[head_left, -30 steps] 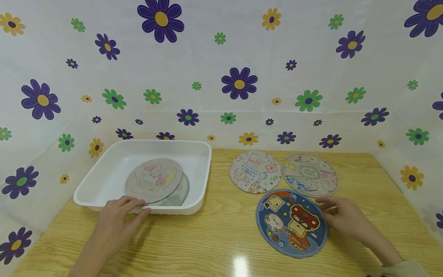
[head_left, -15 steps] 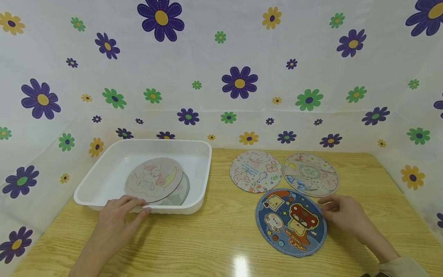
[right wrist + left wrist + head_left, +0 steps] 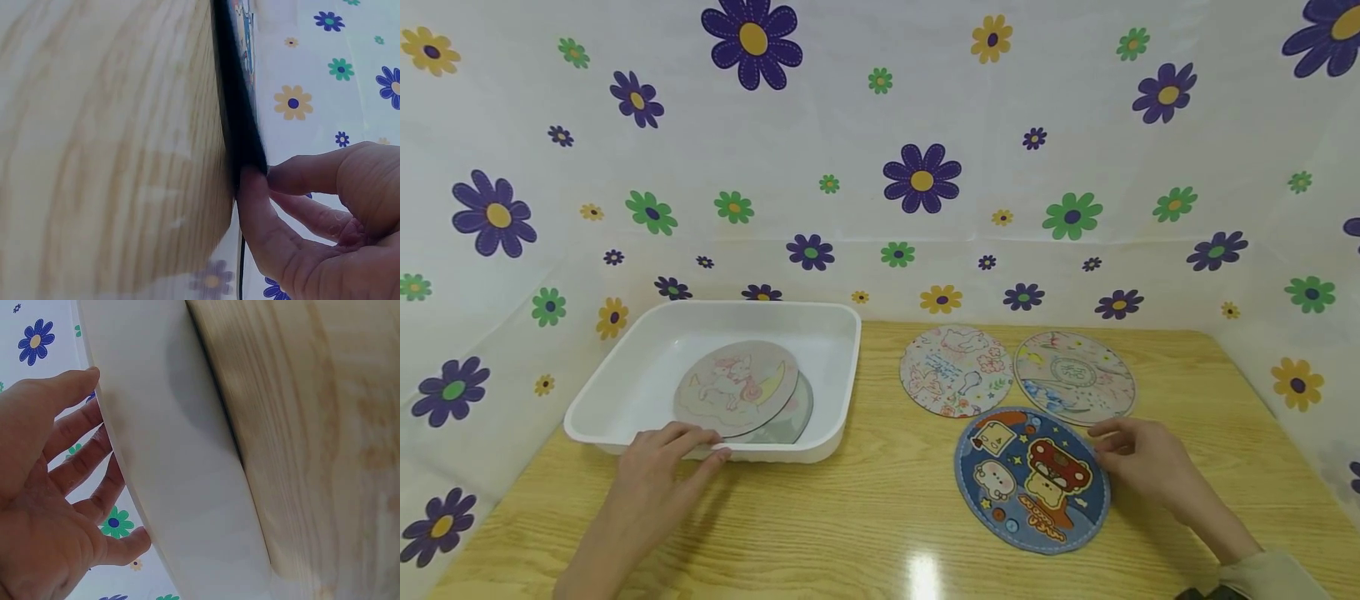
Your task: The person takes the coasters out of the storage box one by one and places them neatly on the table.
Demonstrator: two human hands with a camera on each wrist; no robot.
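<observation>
A blue round mouse pad (image 3: 1033,479) with cartoon figures lies at the front right in the head view. My right hand (image 3: 1142,467) pinches its right edge between thumb and fingers. In the right wrist view, its dark underside (image 3: 240,119) shows, that edge tilted up from the wood. My left hand (image 3: 658,483) rests on the front rim of a white tray (image 3: 820,454), its fingertips touching the rim in the left wrist view. Inside the tray, a pink unicorn mouse pad (image 3: 737,387) partly covers a grey-green one (image 3: 793,417).
Behind the blue pad lie two more round mouse pads, one with pink line drawings (image 3: 955,371) and one with flowers (image 3: 1075,379). All stand on a wood-grain table (image 3: 850,517). A white cloth with printed flowers (image 3: 820,142) hangs behind and on both sides.
</observation>
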